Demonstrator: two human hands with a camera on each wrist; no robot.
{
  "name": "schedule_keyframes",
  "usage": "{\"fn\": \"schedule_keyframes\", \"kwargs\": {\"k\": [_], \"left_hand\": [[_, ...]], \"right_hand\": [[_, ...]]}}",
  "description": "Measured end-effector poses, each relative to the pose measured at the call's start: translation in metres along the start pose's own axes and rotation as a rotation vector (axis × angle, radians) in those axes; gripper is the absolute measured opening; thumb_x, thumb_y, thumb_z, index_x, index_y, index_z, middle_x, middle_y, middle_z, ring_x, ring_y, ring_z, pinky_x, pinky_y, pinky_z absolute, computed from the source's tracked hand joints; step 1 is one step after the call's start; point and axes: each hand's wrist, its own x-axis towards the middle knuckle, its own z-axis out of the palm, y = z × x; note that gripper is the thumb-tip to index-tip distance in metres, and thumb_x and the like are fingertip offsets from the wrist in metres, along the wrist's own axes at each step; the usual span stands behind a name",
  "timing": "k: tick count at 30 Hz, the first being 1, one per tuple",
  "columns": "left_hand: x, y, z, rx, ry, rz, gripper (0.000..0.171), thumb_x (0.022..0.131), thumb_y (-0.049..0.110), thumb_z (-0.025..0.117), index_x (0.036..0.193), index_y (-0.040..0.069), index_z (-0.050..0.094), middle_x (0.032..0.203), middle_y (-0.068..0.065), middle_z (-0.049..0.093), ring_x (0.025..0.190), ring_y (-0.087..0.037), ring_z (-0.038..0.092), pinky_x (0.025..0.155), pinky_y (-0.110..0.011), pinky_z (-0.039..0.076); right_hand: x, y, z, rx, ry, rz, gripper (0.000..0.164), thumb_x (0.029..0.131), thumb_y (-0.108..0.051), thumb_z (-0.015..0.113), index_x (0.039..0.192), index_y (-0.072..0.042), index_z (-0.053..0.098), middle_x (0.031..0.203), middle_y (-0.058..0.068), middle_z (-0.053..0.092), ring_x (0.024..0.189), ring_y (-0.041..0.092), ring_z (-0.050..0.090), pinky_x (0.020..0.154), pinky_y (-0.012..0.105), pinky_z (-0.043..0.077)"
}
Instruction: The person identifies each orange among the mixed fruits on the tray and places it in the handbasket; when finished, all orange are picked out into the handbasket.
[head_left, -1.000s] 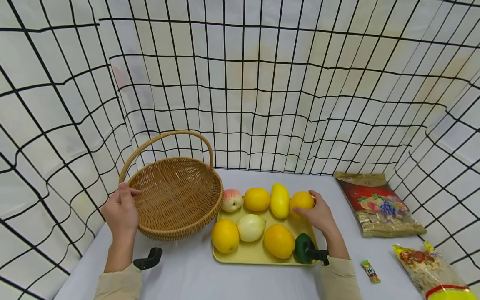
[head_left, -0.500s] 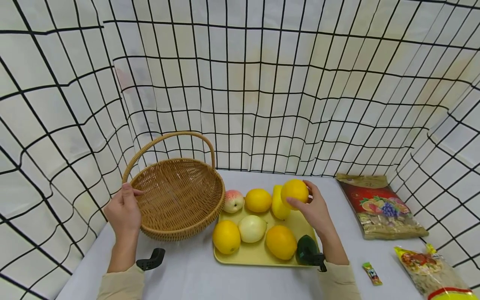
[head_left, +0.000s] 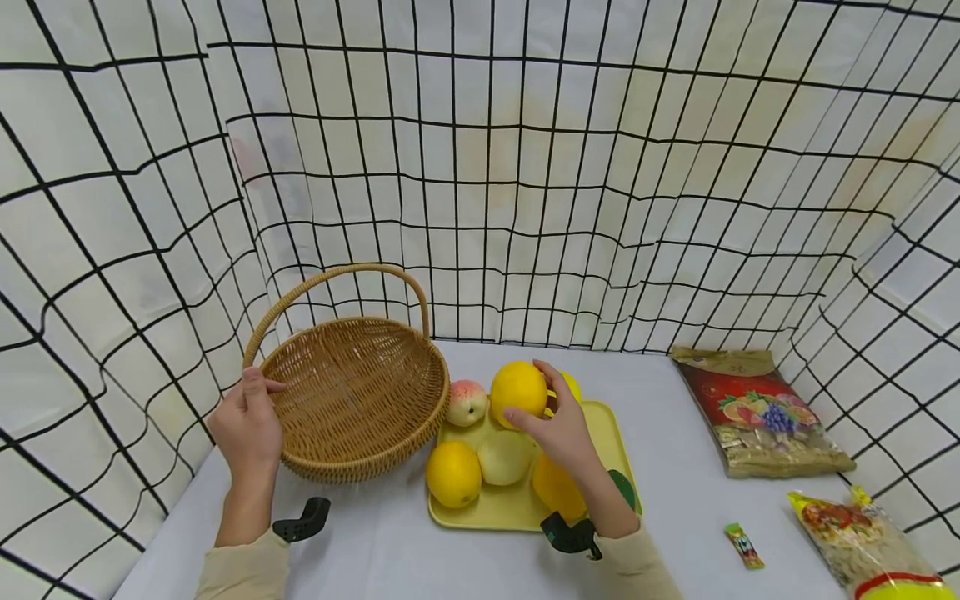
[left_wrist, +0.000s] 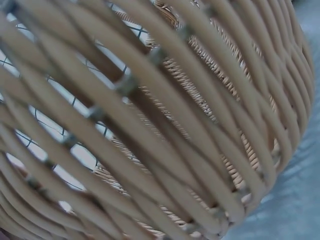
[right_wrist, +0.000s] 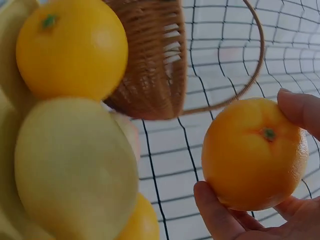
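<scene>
My left hand grips the left rim of a wicker basket near the foot of its arched handle. The basket is tilted towards me with nothing in it; its weave fills the left wrist view. In my right hand is an orange, held between thumb and fingers above the back of a yellow tray. The right wrist view shows this orange raised, stem scar visible. Below it lie a pale round fruit and another orange. A yellow fruit behind the held orange is hidden.
Also on the tray are a peach, a long yellow fruit, an orange-yellow fruit and a dark green fruit. Two food bags and a small snack packet lie right. Black grid netting surrounds the table.
My right hand has lifted the orange from the tray's back right corner and carried it left towards the basket. The left hand keeps its grip on the basket, which stays nearly still.
</scene>
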Motion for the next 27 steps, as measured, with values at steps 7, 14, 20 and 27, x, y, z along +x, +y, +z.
{"fn": "schedule_keyframes", "kwargs": {"k": [7, 14, 20, 27], "left_hand": [[-0.001, -0.001, -0.001, -0.005, 0.000, -0.045, 0.064, 0.104, 0.045, 0.042, 0.074, -0.003, 0.071, 0.041, 0.015, 0.033, 0.045, -0.007, 0.026, 0.050, -0.025, 0.020], [-0.001, -0.001, 0.001, -0.013, 0.006, -0.057, 0.064, 0.104, 0.044, 0.042, 0.073, -0.005, 0.070, 0.042, 0.018, 0.034, 0.048, -0.005, 0.029, 0.054, -0.025, 0.024], [-0.001, 0.000, 0.002, -0.026, 0.012, -0.043, 0.065, 0.104, 0.043, 0.042, 0.072, -0.006, 0.069, 0.044, 0.024, 0.036, 0.049, -0.001, 0.033, 0.060, -0.023, 0.028], [-0.001, 0.000, 0.003, -0.046, 0.019, -0.052, 0.065, 0.104, 0.043, 0.043, 0.072, -0.007, 0.069, 0.048, 0.032, 0.040, 0.058, 0.007, 0.042, 0.068, -0.018, 0.031]], "right_hand": [[0.000, -0.003, 0.033, 0.058, -0.073, -0.070, 0.078, 0.082, -0.027, 0.080, 0.148, -0.026, 0.037, 0.139, 0.005, 0.045, 0.107, 0.026, 0.055, 0.087, 0.038, 0.050], [0.006, -0.015, 0.061, 0.069, -0.104, -0.112, 0.081, 0.079, -0.035, 0.082, 0.148, -0.028, 0.039, 0.134, 0.002, 0.049, 0.103, 0.024, 0.056, 0.084, 0.037, 0.050], [0.011, -0.027, 0.084, 0.044, -0.121, -0.149, 0.082, 0.078, -0.039, 0.082, 0.147, -0.025, 0.040, 0.133, -0.001, 0.051, 0.102, 0.023, 0.056, 0.085, 0.043, 0.049], [0.013, -0.029, 0.105, -0.080, -0.094, -0.268, 0.085, 0.076, -0.043, 0.083, 0.148, -0.024, 0.041, 0.138, -0.006, 0.050, 0.110, 0.017, 0.052, 0.090, 0.042, 0.047]]}}
